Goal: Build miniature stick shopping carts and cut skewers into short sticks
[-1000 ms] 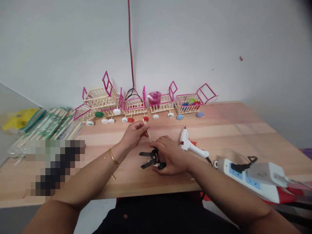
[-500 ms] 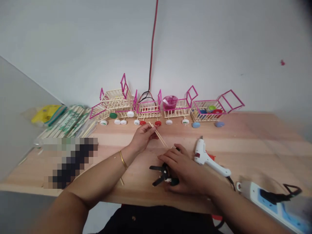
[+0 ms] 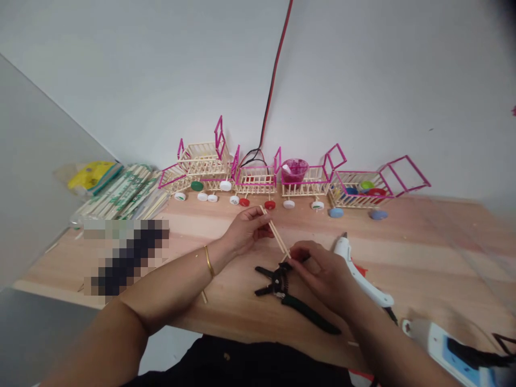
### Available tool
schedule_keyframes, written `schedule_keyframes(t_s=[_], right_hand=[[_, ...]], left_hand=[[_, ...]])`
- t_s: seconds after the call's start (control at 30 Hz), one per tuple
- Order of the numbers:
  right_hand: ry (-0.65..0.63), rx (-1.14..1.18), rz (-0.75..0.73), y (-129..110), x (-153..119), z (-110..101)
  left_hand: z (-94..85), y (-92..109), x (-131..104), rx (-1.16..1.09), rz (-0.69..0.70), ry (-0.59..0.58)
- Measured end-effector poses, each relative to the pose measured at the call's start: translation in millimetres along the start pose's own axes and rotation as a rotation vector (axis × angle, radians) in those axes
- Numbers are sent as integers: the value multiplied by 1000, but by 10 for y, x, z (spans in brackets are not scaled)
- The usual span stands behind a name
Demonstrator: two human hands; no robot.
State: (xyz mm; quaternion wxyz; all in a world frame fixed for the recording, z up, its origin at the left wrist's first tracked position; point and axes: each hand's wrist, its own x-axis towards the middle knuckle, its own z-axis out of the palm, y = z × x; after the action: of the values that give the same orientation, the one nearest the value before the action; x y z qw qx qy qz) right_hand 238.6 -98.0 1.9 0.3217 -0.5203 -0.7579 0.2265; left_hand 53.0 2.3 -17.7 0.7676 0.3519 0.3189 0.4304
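Observation:
My left hand (image 3: 250,228) is closed on the upper end of two thin wooden sticks (image 3: 276,232), held side by side and slanting down to the right. My right hand (image 3: 318,269) pinches at their lower ends with thumb and fingertips. Just below it, black cutting pliers (image 3: 279,282) with dark green handles (image 3: 310,314) lie on the table, jaws apart and pointing left; part of the tool is behind my right hand. By my left forearm lies a short piece of stick (image 3: 204,297).
Several small stick carts (image 3: 258,183) with bottle-cap wheels line the wall. One carries a purple cup (image 3: 295,171). A white glue gun (image 3: 365,282) and a power strip (image 3: 439,344) are at right. Bundled sticks (image 3: 121,196) and a yellow bag (image 3: 91,176) are at left.
My right hand has let go of the pliers, leaving them on the table, and now grips the lower ends of the sticks. The view has shifted slightly.

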Motion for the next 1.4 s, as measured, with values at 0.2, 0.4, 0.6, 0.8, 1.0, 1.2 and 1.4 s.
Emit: schedule_keyframes(t_s=[0.2,0.4,0.6,0.8,1.0,1.2,1.4], right_hand=[[-48,36,3,-16,8,10],[-56,94,38,-12,21,20],[47,77,38,-40,5,44],[376,129,85,52,-9,-38],[356,442,253,81,18,-86],[249,375,215,-2,84,-46],[270,210,58,36,66,-33]], left_hand=[[45,-23,-11,-6,-86,-35],[40,-61,-28,19,-103,-82],[55,-67,-58,-2,-88,-94],[50,-17,-80,17,-113,-127],[53,-63,-175,471,-65,-388],[58,-68,-208,839,166,-471],[40,-57,-167,1137,497,-475]])
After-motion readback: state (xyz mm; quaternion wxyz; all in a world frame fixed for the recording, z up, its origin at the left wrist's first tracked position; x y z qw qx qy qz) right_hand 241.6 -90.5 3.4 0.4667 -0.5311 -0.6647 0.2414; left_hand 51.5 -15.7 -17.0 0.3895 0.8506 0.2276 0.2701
